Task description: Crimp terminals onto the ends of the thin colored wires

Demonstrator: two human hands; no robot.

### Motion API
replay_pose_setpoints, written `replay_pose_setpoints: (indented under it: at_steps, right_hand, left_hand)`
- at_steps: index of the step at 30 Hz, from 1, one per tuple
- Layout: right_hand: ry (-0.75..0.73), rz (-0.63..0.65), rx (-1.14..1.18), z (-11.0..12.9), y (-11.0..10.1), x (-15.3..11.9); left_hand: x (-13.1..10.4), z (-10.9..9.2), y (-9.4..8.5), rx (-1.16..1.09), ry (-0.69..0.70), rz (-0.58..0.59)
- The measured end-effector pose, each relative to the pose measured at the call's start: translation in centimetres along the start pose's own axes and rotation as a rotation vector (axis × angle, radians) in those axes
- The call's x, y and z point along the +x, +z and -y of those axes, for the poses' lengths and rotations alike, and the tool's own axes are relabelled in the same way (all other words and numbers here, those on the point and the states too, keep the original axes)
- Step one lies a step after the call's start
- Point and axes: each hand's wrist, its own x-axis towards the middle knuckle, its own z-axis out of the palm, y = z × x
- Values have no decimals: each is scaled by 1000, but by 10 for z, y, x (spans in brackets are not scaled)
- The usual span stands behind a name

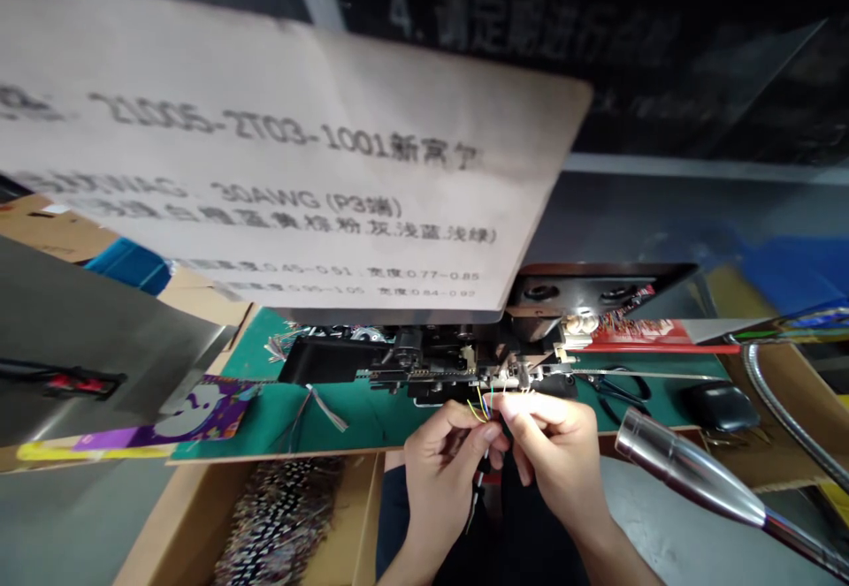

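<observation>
My left hand [451,458] is closed, thumb and forefinger pinching a cable [476,502] with thin coloured wires fanned out at its end. Yellow, blue and green wire ends [483,402] stick up between my two hands. My right hand [554,445] is closed as well, its thumb and fingertips pressed on some of the same wires. Both hands are just in front of the crimping machine's metal head [521,369]. A strip of small terminals [431,374] runs across the machine from the left. My fingers hide where exactly the wires are gripped.
A paper label [298,153] on the machine fills the upper left. On the green mat [398,431] lie a loose wire bundle [326,409] and dark-handled pliers [623,391]. A lamp head [690,471] stands at right. Below left, a cardboard box [176,524] holds many cables.
</observation>
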Motion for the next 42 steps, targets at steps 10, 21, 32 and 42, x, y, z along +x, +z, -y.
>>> replay_pose_setpoints:
  at_steps: [10,21,32,42]
  right_hand:
    - [97,-63,69,2,4,0]
    - [-203,-17,-164,3,-3,-1]
    - [110,28,255,-11,1,6]
    - [137,5,261,-7,5,7]
  left_hand:
    - [-1,6,1,37,42,-30]
    - [-5,12,0,-54,-49,33]
    - [0,6,6,58,79,-80]
    - [-1,6,7,44,64,-89]
